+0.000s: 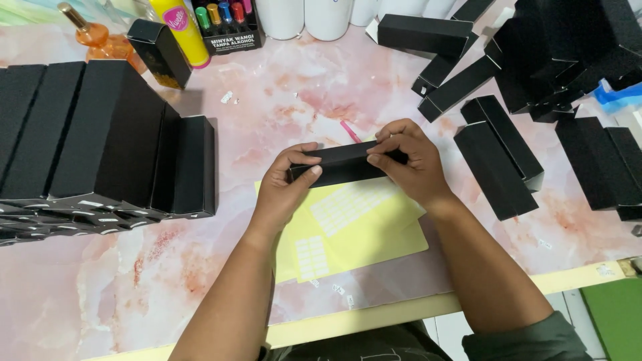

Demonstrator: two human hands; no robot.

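Observation:
Both my hands hold one long black box [342, 164] lying sideways above the table. My left hand [289, 184] grips its left end, thumb across the front. My right hand [409, 160] closes over its right end, fingers curled on the top edge. Under the box lies a yellow backing sheet [374, 237] with rows of small white stickers [349, 204]. A thin pink stick [349, 131] lies just behind the box.
A row of black boxes [107, 137] is packed at the left. Loose black boxes [498, 157] lie at the right and back right. An orange bottle [100, 37], a yellow tube [180, 27], a small display box and white cylinders [304, 17] stand at the back. Table edge [374, 314] runs near me.

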